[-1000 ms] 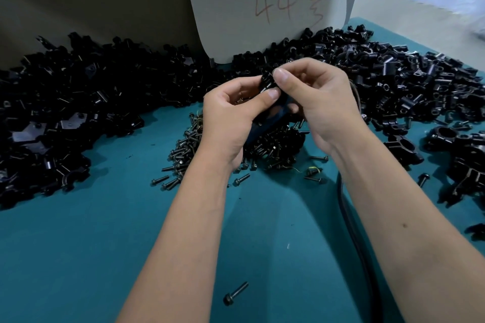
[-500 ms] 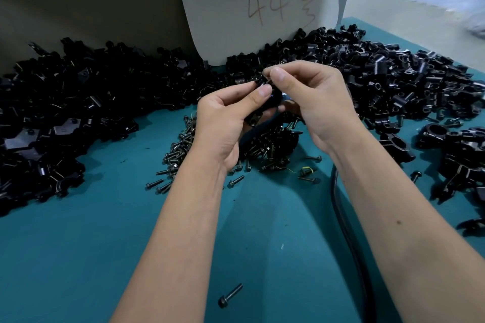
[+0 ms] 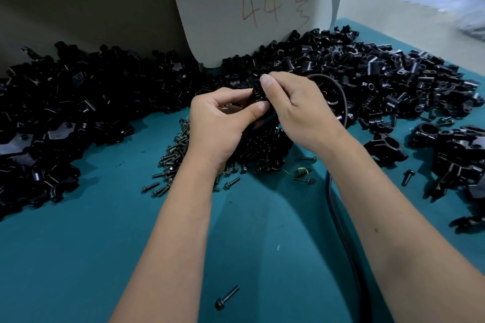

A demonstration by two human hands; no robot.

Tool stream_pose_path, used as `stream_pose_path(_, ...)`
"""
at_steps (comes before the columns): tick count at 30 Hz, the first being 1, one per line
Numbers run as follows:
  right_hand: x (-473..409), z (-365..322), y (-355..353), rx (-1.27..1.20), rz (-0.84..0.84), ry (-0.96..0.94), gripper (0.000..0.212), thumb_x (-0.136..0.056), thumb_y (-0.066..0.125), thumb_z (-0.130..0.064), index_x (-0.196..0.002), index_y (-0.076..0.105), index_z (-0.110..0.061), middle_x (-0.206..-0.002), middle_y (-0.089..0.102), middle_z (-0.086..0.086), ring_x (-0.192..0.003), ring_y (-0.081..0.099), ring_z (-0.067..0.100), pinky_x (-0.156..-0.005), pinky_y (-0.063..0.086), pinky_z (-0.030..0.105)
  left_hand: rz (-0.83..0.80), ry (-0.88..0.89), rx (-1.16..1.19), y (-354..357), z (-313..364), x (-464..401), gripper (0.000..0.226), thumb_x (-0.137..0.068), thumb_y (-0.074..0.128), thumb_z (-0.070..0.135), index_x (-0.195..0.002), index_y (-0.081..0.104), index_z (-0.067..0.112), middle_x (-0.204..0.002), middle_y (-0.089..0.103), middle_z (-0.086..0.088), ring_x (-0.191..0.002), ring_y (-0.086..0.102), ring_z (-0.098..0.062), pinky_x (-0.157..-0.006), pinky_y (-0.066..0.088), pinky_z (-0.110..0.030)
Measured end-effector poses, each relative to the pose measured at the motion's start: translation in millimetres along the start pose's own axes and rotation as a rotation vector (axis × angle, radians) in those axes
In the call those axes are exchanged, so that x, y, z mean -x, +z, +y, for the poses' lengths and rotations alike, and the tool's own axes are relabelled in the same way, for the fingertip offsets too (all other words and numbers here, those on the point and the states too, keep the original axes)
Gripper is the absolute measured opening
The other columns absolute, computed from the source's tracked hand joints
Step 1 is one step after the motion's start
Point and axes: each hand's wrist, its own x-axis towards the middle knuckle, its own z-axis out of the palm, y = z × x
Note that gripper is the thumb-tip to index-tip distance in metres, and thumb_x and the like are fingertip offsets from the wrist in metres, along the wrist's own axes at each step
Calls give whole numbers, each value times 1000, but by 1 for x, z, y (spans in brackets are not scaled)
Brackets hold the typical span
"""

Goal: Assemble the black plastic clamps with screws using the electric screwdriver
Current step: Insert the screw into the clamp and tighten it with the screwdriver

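Both hands have dropped a bit lower and closer to the screw pile (image 3: 231, 155) compared with a second ago, though the head camera shifted too, so part of that is just framing. Left hand (image 3: 220, 123) pinches the black clamp (image 3: 258, 94) from below with thumb and curled fingers; right hand (image 3: 296, 110) pinches it from above, thumb tip on top. Looks like a screw is being seated by hand, but I can't actually see one in there.

Clamp sits above the middle of the tabletop (image 3: 78, 257), just in front of the clamp parts heap (image 3: 367, 73) along the far edge. Something blue peeks out under the hands, maybe the screwdriver, can't tell. A cable (image 3: 341, 217) runs along the right forearm. One stray screw (image 3: 227, 297) lies near the front edge.

Driving hasn't started yet, I'd say.
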Motion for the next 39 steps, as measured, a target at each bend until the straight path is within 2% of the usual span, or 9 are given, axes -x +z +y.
stream_pose_path(4,-1,-4,0,-25,23,104,61,-111,47,-37,-54,35,-20,-45,33,-13,-46,35,8,-51,27,20,-32,63,-109,1,0,0,31,-72,92,17,-100,81,18,-93,76,7,-80,69,-15,-82,63,-46)
stream_pose_path(9,0,-5,-8,1,-205,102,45,-110,45,-29,-71,43,-7,-66,42,-8,-60,39,4,-62,36,32,14,50,-86,-8,-6,-3,29,-75,92,8,-102,81,14,-97,76,0,-86,70,-25,-85,61,-59)
stream_pose_path(14,-1,-8,-4,-31,-84,121,59,-110,48,-35,-59,41,-6,-54,34,-5,-50,29,8,-54,27,30,22,89,-127,-3,-2,0,30,-77,91,8,-106,81,8,-97,75,0,-80,67,-12,-78,59,-40)
stream_pose_path(16,1,-7,-6,-64,-92,133,63,-110,46,-41,-60,43,-3,-56,37,-1,-52,31,11,-55,29,32,20,79,-100,0,-3,1,28,-78,90,6,-104,81,10,-98,76,-5,-83,69,-17,-82,62,-44)
stream_pose_path(21,4,-3,-9,-104,-204,109,26,-112,42,-27,-92,48,-12,-74,43,-7,-65,41,4,-62,36,24,35,35,-15,-1,-2,0,26,-78,88,1,-102,79,8,-92,79,-4,-81,75,-13,-72,60,-24)
stream_pose_path(25,1,-4,-4,-31,-148,12,31,-111,43,-17,-82,46,-8,-71,40,-9,-64,37,3,-62,32,21,14,40,-67,-4,-2,0,31,-79,89,4,-108,79,2,-99,78,-8,-88,75,-19,-82,63,-36)
stream_pose_path(31,2,-6,3,4,59,33,60,-110,49,-36,-52,37,-29,-44,37,-14,-45,36,7,-51,27,19,-20,48,-82,-1,0,1,34,-79,90,8,-111,79,2,-100,79,-9,-91,76,-29,-84,64,-40)
stream_pose_path(36,5,-2,0,19,-58,-12,37,-111,44,-28,-75,45,-19,-65,42,-11,-61,39,4,-59,31,20,9,8,-25,-3,-1,2,32,-79,89,3,-109,79,1,-97,80,-9,-91,78,-29,-81,64,-39)
stream_pose_path(39,3,-4,2,23,-25,-33,42,-111,47,-24,-69,43,-22,-61,41,-11,-59,40,5,-59,31,21,-4,34,-72,-4,-1,1,33,-79,90,6,-109,79,2,-98,80,-8,-93,77,-30,-85,64,-43)
